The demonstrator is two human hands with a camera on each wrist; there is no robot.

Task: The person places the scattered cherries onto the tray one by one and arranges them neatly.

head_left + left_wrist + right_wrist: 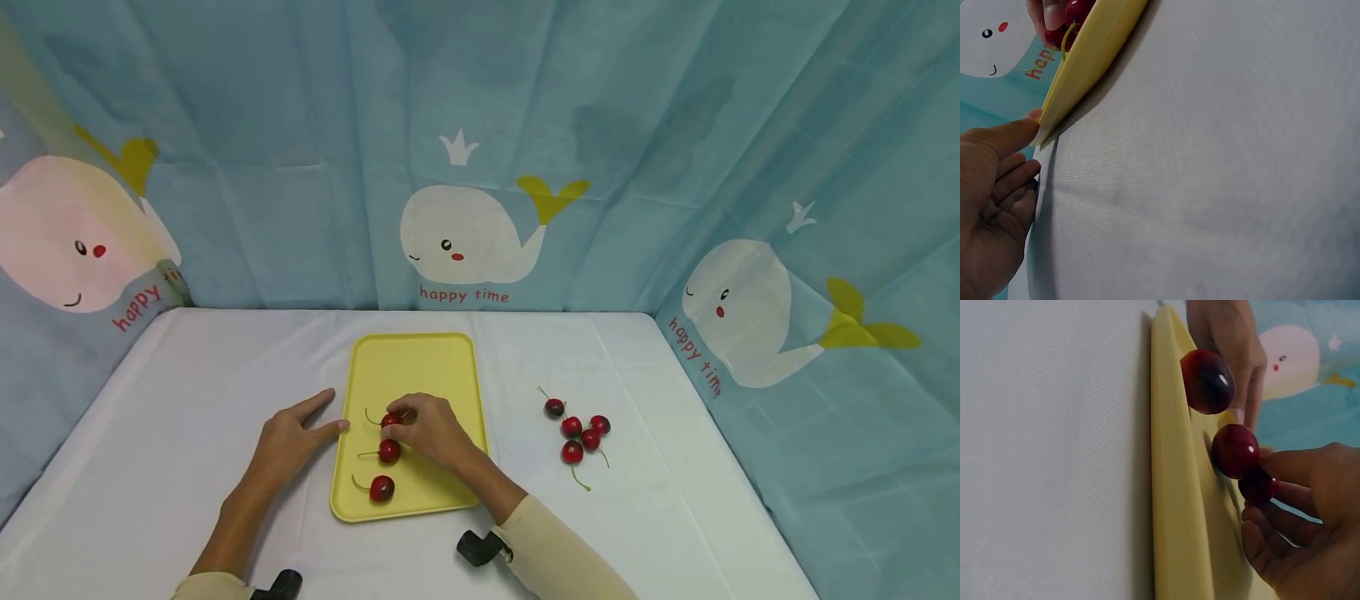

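On the white tabletop lies a yellow rectangular tray [442, 364]. Over its left part, my right hand [433, 429] pinches a dark red cherry [392, 421] between thumb and fingers; the same cherry [1257, 489] shows between the fingertips in the right wrist view. Two more cherries lie in line with it toward the tray's near edge, a middle one [389, 452] and a front one [382, 489], their stems pointing left. My left hand [288, 446] is at the tray's left side, its thumb touching the rim, the other fingers loose and holding nothing.
Right of the tray, several cherries sit in a loose cluster on the white cloth [675, 517], among them a front cherry [572, 452] with a green stem. A blue curtain [300, 233] with whale prints encloses the table's back and sides.
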